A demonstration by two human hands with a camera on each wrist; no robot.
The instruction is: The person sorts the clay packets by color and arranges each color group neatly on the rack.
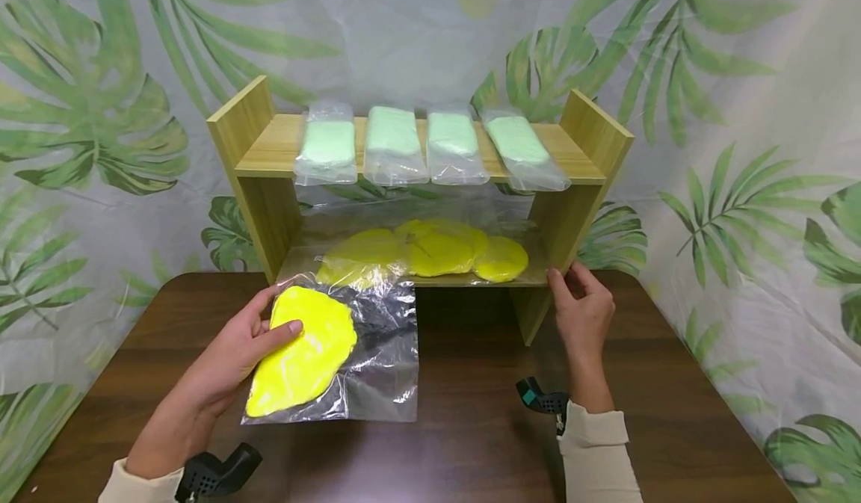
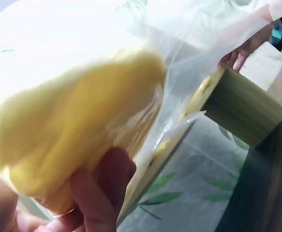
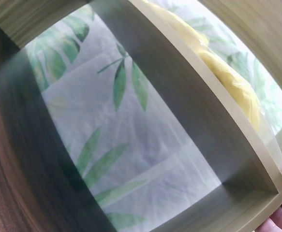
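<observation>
My left hand (image 1: pixel 245 342) grips a clear plastic bag holding a flat yellow clay-like slab (image 1: pixel 309 346), thumb on top, in front of the shelf's lower board. In the left wrist view the slab (image 2: pixel 78 121) looks thick inside its bag, the fingers (image 2: pixel 102 188) curled at its near side. My right hand (image 1: pixel 584 301) holds the right side panel of the wooden shelf (image 1: pixel 572 219) at the lower board's height, thumb at the front. Several more bagged yellow slabs (image 1: pixel 437 252) lie overlapping on that lower board.
On the shelf's top board (image 1: pixel 282 148) lie several bagged pale green slabs (image 1: pixel 393 133) side by side. The shelf stands on a dark brown wooden table (image 1: pixel 464 398). Behind hangs a leaf-patterned cloth (image 1: pixel 417 32). Each wrist wears a black camera mount (image 1: pixel 218 473).
</observation>
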